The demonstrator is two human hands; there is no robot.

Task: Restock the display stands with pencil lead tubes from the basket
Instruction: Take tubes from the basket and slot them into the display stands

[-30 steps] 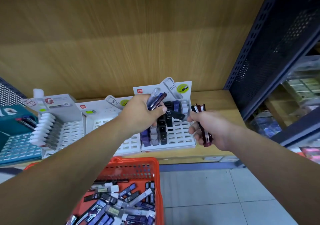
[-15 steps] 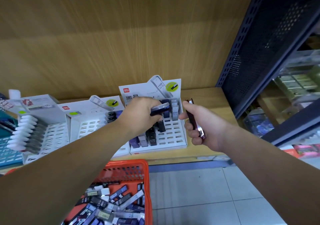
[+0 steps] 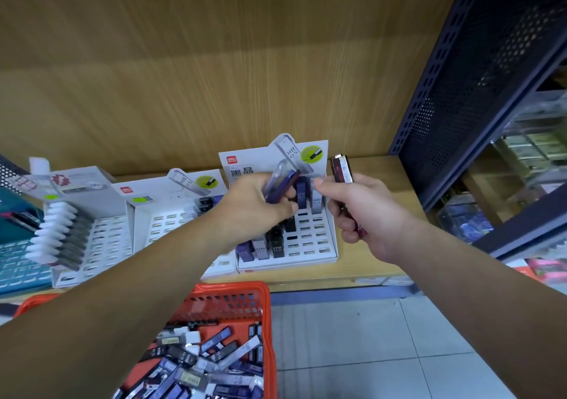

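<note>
My left hand [image 3: 254, 208] grips a few lead tubes [image 3: 280, 182], clear and purple, above the right white display stand [image 3: 310, 246]. My right hand [image 3: 365, 214] is closed around dark red lead tubes [image 3: 342, 170] that stick up from the fist, just right of that stand. Its thumb reaches toward the tubes in my left hand. The stand holds several purple, grey and black tubes in its left and back slots. The orange basket [image 3: 264, 303] below is full of loose lead tubes [image 3: 202, 365].
A second white stand [image 3: 171, 223] sits left of the first, nearly bare. Further left are a stand with white-capped items [image 3: 61, 233] and a teal tray [image 3: 18, 263]. The wooden shelf [image 3: 374, 269] ends at a dark perforated upright [image 3: 460, 91] on the right. Tiled floor lies below.
Both hands have stayed over the right stand. The tubes in my left hand have tipped more upright, and my right thumb has moved closer to them. The view has shifted slightly.
</note>
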